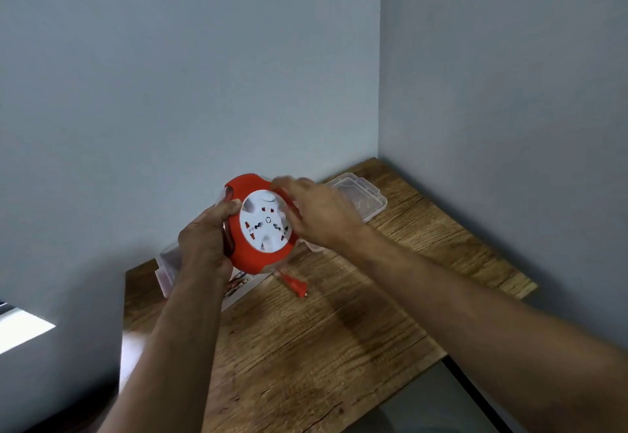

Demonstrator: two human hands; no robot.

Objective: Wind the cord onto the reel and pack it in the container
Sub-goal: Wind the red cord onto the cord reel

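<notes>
A round red cord reel (253,256) with a white socket face (265,222) is held up above the wooden table (326,337). My left hand (204,245) grips its left rim, thumb on the front. My right hand (316,215) curls over the reel's upper right edge, its fingers blurred. A short end of red cord with its plug (296,286) hangs below the reel, close to the tabletop. A clear plastic container (166,269) stands behind my left hand, mostly hidden.
A clear plastic lid (365,196) lies at the table's back near the wall corner. A printed white card or box (239,288) lies under the reel. Grey walls close in behind and to the right.
</notes>
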